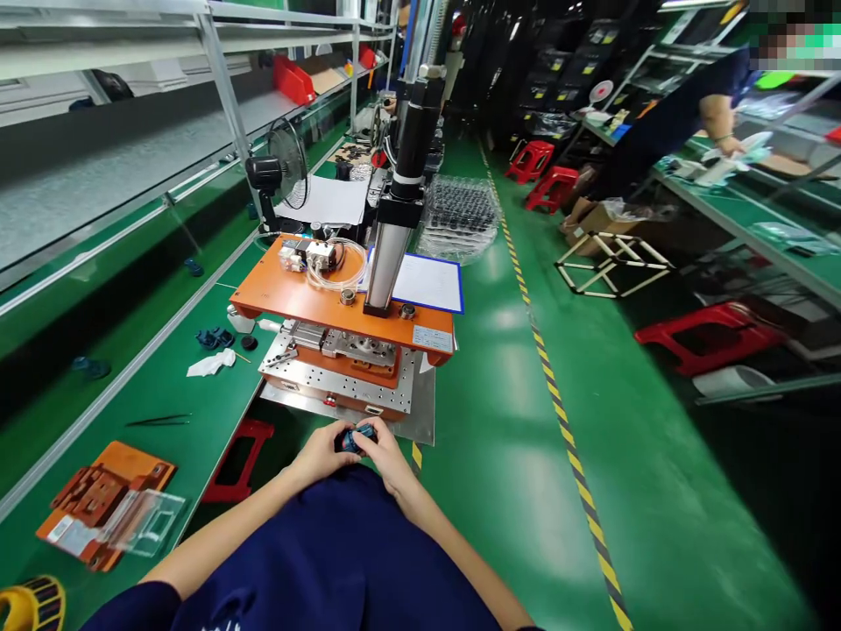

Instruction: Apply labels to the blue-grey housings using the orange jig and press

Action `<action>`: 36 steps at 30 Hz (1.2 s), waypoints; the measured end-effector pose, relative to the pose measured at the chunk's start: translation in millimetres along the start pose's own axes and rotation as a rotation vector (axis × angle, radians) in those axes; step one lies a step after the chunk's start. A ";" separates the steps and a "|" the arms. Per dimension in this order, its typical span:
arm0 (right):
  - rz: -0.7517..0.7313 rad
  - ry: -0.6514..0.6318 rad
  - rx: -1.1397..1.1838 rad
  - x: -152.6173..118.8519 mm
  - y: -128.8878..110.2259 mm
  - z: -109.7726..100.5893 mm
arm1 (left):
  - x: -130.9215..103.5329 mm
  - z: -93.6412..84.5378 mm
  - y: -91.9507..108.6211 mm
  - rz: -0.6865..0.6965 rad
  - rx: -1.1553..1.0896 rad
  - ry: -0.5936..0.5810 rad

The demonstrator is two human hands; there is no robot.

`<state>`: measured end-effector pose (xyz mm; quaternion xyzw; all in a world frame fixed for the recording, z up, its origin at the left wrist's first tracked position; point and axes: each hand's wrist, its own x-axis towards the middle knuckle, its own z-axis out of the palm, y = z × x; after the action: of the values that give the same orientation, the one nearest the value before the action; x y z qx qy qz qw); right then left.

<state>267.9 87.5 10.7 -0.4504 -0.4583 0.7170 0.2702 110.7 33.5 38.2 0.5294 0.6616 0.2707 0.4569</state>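
Note:
Close to my body, in front of the press, both hands hold a small dark blue plastic part point(358, 437) with a spot of red on it; its exact kind is too small to make out. My left hand point(321, 453) grips its left side with the fingers curled. On the other side, my right hand point(385, 457) presses it with the thumb on top. Just beyond stands an orange press point(302, 294) with a tall cylinder point(392, 254) on its top plate and a drilled metal base point(335, 386). The fingers partly cover the part.
On the green bench at left lie tweezers point(158, 421), a white tissue point(211, 363), several dark blue parts point(215, 337) and an orange fixture point(105, 508) with a clear flap. A fan point(279, 166) stands behind. A red stool point(243, 460) is under the bench. Another person point(683, 114) works at right.

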 end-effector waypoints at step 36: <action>0.003 0.169 0.059 35.3 10.3 61.5 | 36.2 -69.7 -48.9 0.098 -0.003 -0.186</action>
<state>197.4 85.9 -2.0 -0.5021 -0.4119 0.6899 0.3199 25.7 62.2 15.8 0.5834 0.5892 0.2435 0.5032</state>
